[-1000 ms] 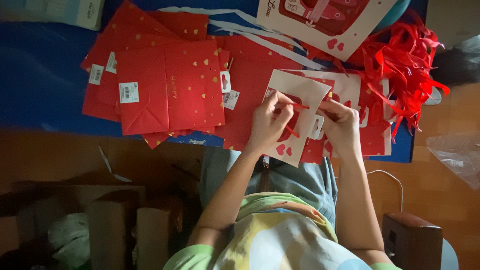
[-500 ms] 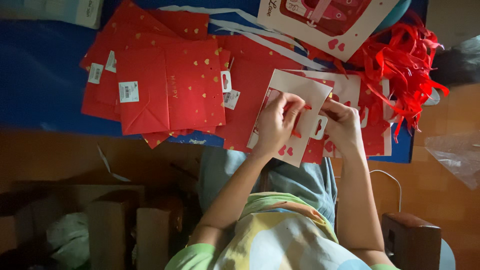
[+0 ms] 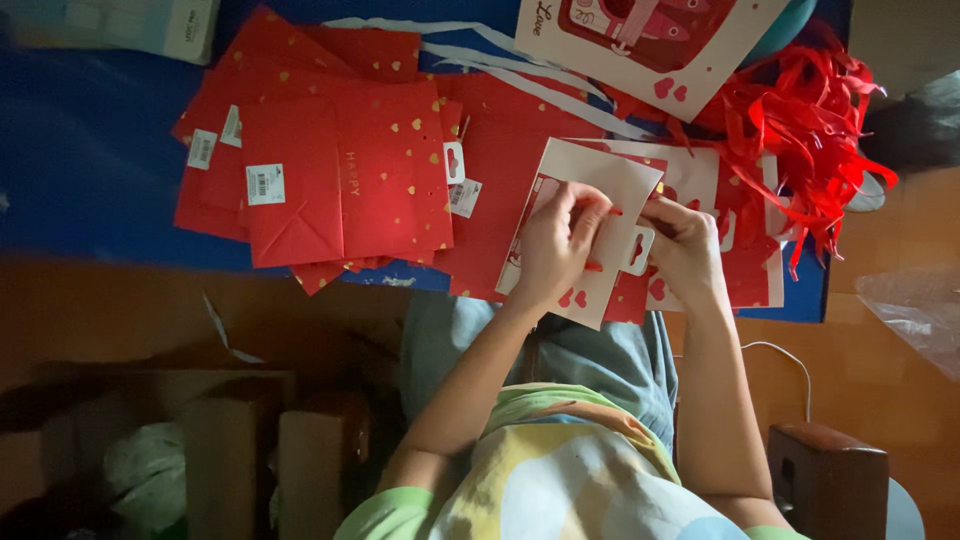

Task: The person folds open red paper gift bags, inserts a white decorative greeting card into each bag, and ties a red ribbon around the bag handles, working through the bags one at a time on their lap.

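Observation:
My left hand (image 3: 558, 245) and my right hand (image 3: 682, 243) both grip a flat white gift bag (image 3: 598, 175) printed with red hearts, held over the near edge of a blue-covered table (image 3: 90, 170). A thin red ribbon (image 3: 612, 212) runs between my fingers at the bag's face. A small white tag (image 3: 637, 250) hangs between my two hands. More white bags (image 3: 700, 170) lie underneath.
A pile of flat red paper bags (image 3: 340, 170) with gold hearts covers the table's middle. A tangle of red ribbons (image 3: 810, 130) lies at the right. Another white bag (image 3: 640, 40) sits at the far edge. Cardboard boxes (image 3: 230, 440) stand on the floor left; a dark box (image 3: 825, 480) at right.
My left hand has slid up the white bag's face, fingers curling onto the red ribbon. The right hand has closed in toward it. The bag stays in place.

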A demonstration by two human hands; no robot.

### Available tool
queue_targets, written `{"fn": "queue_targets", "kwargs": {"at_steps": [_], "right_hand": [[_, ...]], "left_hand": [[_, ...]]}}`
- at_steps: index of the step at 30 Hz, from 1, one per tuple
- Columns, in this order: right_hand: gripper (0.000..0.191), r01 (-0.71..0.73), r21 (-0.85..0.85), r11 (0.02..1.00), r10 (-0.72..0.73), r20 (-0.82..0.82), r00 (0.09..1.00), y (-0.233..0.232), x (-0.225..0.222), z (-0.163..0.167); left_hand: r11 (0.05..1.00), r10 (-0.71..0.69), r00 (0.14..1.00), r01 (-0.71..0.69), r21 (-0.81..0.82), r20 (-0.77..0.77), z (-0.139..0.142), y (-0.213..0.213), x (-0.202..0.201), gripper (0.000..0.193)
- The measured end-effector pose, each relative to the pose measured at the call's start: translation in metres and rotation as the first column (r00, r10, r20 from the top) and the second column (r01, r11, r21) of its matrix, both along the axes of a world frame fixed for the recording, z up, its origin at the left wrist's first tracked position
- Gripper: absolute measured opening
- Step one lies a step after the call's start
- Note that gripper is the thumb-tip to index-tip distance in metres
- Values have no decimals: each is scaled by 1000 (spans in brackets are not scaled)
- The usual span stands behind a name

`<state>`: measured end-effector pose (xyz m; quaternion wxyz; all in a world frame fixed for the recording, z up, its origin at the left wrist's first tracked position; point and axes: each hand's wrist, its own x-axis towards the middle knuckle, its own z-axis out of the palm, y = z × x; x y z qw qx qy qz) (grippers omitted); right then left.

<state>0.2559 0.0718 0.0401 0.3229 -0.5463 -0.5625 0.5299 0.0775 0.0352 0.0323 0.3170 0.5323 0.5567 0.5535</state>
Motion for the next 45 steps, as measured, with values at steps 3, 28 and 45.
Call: {"fn": "queue_targets", "kwargs": {"at_steps": [3,28,45], "right_hand": [[20,-1,40,999,-1,39,999,1,-1,-2],[14,-11,133,991,-10,156,988,-1,-2,-3],[15,-55,299,953,7,158,987,-7,-5,-8]], "left_hand": [[1000,7,998,-6,-21,55,0,1,-3,24],[998,6,995,0,65,-95,-16,5,-2,14],[998,-61,979,65,12,-195,-6,0,-6,19]]}}
